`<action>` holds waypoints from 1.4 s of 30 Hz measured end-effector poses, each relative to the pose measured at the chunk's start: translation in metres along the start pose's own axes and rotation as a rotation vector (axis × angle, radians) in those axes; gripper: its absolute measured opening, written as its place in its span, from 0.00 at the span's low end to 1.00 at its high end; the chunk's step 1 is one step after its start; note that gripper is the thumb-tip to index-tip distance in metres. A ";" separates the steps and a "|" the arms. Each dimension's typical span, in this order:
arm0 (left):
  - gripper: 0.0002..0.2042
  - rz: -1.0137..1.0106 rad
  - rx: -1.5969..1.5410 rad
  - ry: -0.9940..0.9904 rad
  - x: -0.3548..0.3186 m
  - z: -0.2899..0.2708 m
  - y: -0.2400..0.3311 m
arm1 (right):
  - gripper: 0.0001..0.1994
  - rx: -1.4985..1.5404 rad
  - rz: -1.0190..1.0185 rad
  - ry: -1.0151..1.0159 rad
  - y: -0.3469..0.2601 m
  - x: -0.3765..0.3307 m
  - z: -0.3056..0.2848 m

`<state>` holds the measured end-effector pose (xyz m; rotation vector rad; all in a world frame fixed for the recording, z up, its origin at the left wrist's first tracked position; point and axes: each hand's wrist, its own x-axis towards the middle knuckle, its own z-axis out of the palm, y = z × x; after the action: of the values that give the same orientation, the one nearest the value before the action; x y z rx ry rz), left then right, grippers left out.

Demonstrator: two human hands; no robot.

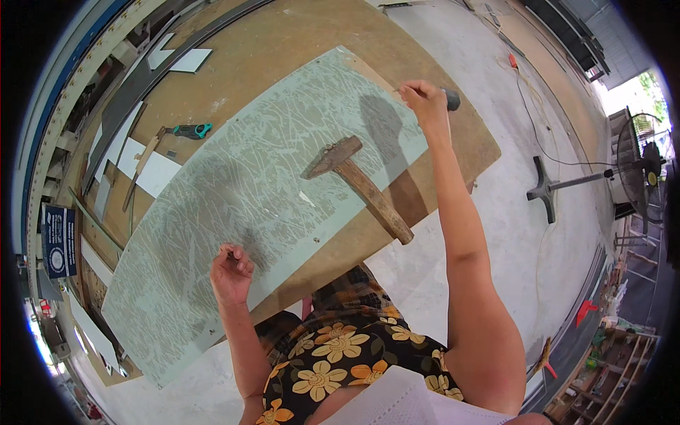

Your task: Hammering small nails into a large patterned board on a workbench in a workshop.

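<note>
Between the two hands, on a long pale green patterned panel (pixel 234 205), a hammer (pixel 360 185) is laid flat and is touched by neither hand. Its rusty head is turned toward the far edge of the panel and its wooden handle is run back toward the person, past the panel's near edge; the long axis is thus set slantwise, from upper left to lower right. The right hand (pixel 423 99) is held beyond the hammer head, fingers pinched together on something thin, perhaps a small nail; what it is cannot be told. The left hand (pixel 231 273) is rested at the panel's near edge, fingers curled shut on something small that cannot be made out. The hammer is judged nearer the right hand. The panel is borne by a brown wooden board (pixel 283 42), on which a teal-handled tool (pixel 191 130) is left, well apart from both hands.
</note>
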<state>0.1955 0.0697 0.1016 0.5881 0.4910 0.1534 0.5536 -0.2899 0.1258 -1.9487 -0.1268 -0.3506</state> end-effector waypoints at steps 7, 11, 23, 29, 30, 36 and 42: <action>0.07 -0.036 -0.062 -0.033 0.000 -0.022 -0.004 | 0.06 -0.054 0.023 -0.142 0.036 0.098 0.084; 0.08 -0.031 -0.095 -0.069 -0.001 -0.026 -0.004 | 0.08 -0.150 0.021 -0.070 0.042 0.121 0.116; 0.08 0.003 -0.115 -0.172 0.003 -0.033 -0.003 | 0.06 -0.525 0.065 -0.176 0.043 0.129 0.142; 0.08 0.009 -0.117 -0.175 0.001 -0.036 -0.003 | 0.08 -0.470 0.033 -0.211 0.050 0.132 0.145; 0.08 0.015 -0.117 -0.176 0.000 -0.036 -0.003 | 0.08 -0.466 0.028 -0.212 0.051 0.134 0.143; 0.08 0.009 -0.138 -0.193 0.005 -0.039 -0.009 | 0.12 -0.289 -0.029 -0.125 0.073 0.125 0.102; 0.08 0.017 -0.107 -0.184 0.005 -0.033 -0.006 | 0.09 -0.217 -0.035 -0.379 0.018 0.028 0.049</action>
<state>0.1837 0.0822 0.0729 0.4965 0.2977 0.1389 0.5933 -0.2538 0.1007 -2.2132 -0.3828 -0.0126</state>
